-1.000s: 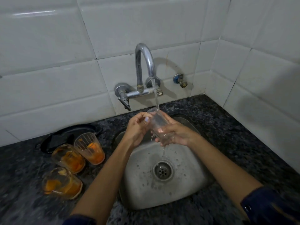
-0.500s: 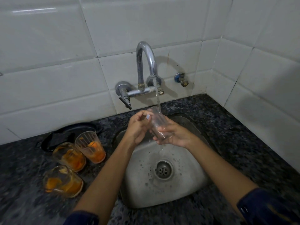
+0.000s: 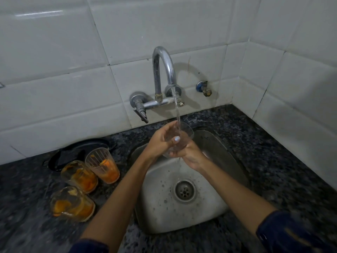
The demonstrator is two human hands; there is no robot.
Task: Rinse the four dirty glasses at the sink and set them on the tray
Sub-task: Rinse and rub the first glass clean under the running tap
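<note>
A clear glass [image 3: 184, 133] is held tilted under the running stream from the chrome tap [image 3: 164, 70], above the steel sink [image 3: 215, 203]. My left hand [image 3: 160, 141] wraps its left side with the thumb across the front. My right hand [image 3: 189, 156] grips its base from below. Three dirty glasses smeared with orange residue stand on the counter left of the sink: one upright at the back [image 3: 103, 165], one beside it [image 3: 78, 176], one nearest me [image 3: 73, 203]. A black tray [image 3: 73, 150] lies behind them against the wall.
Dark speckled granite counter [image 3: 273, 161] surrounds the sink. White tiled walls meet in a corner at the right. A small blue-capped valve [image 3: 204, 87] sticks out of the wall right of the tap. The drain [image 3: 185, 190] sits mid-basin.
The glass has tipped so its mouth faces up and to the right under the stream. My left hand has slid further around it. The dirty glasses have not moved.
</note>
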